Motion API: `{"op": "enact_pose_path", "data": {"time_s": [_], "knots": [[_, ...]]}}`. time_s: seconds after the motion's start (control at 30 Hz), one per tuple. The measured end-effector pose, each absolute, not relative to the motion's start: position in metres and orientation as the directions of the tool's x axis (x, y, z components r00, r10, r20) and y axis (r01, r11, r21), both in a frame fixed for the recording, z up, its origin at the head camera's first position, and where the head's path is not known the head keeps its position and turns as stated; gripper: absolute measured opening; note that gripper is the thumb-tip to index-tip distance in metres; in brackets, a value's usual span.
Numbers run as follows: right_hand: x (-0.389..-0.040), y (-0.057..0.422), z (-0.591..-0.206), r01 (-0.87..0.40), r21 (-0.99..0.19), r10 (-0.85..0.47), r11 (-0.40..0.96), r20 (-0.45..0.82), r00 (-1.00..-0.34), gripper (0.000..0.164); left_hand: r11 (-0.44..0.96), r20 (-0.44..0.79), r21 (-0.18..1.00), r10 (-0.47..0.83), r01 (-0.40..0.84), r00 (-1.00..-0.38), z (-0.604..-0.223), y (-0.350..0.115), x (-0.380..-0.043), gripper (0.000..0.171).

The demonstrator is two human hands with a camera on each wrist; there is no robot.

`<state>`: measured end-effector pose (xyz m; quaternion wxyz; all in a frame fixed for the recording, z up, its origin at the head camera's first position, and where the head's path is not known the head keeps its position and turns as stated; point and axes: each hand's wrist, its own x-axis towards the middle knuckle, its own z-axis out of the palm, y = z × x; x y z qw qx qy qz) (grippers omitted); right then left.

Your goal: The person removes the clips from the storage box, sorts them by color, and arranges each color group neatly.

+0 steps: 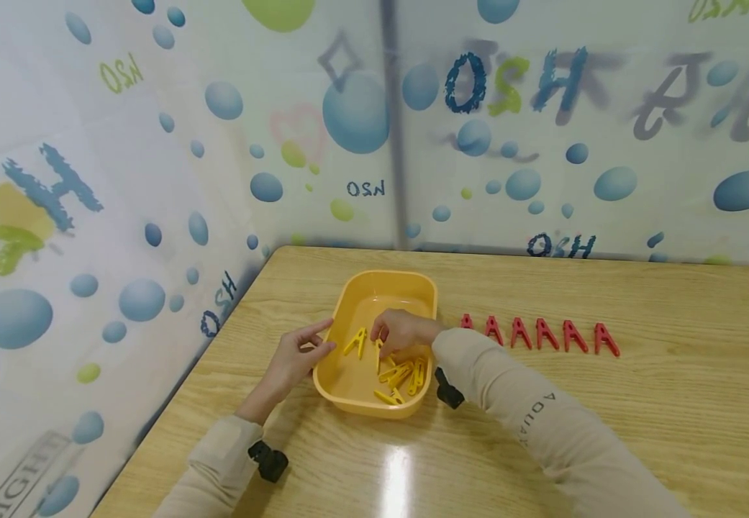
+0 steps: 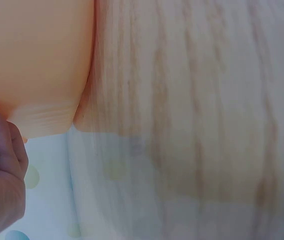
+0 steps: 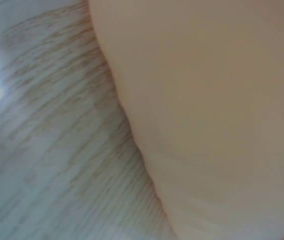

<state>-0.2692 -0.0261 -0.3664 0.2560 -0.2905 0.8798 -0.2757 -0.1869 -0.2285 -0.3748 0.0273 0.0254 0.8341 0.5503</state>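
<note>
In the head view, an orange-yellow plastic tub (image 1: 374, 410) stands on the table and holds several yellow clothespins (image 1: 416, 374). My right hand (image 1: 403, 329) reaches down into it, pinching one yellow clothespin (image 1: 378, 357) between thumb and fingertips. Another yellow clothespin (image 1: 356, 343) stands apart to the left of that hand. My left hand (image 1: 293, 360) holds the tub's left rim, its thumb over the edge. In the left wrist view, bent fingers (image 2: 4, 145) lie against the tub's outer wall (image 2: 36, 65). Only the tub's outside shows in the right wrist view, with the right hand hidden.
Several red clothespins (image 1: 545, 334) stand in a row on the wooden table (image 1: 685, 403), right of the tub. The right forearm partly covers the leftmost ones. Printed curtains (image 1: 497, 165) with blue and green dots rise behind the table and along its left side.
</note>
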Motion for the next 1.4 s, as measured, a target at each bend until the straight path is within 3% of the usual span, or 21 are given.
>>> {"op": "enact_pose_path", "data": {"time_s": [0.67,0.93,1.4], "knots": [[-0.268,-0.022,-0.364,-0.423,-0.682,-0.715,0.597,-0.214,-0.666,0.025,0.391,-0.017,0.920,0.094,0.021,-0.995,-0.372,-0.228,-0.187,0.046],[-0.268,-0.020,-0.362,-0.333,-0.769,-0.720,0.546,-0.228,-0.655,0.021,0.384,-0.019,0.923,0.092,0.018,-0.996,-0.373,-0.227,-0.187,0.046],[-0.265,0.001,-0.351,-0.302,-0.860,-0.715,0.412,-0.100,-0.692,0.022,0.380,-0.027,0.925,0.080,0.005,-0.996,-0.373,-0.227,-0.187,0.045]]}}
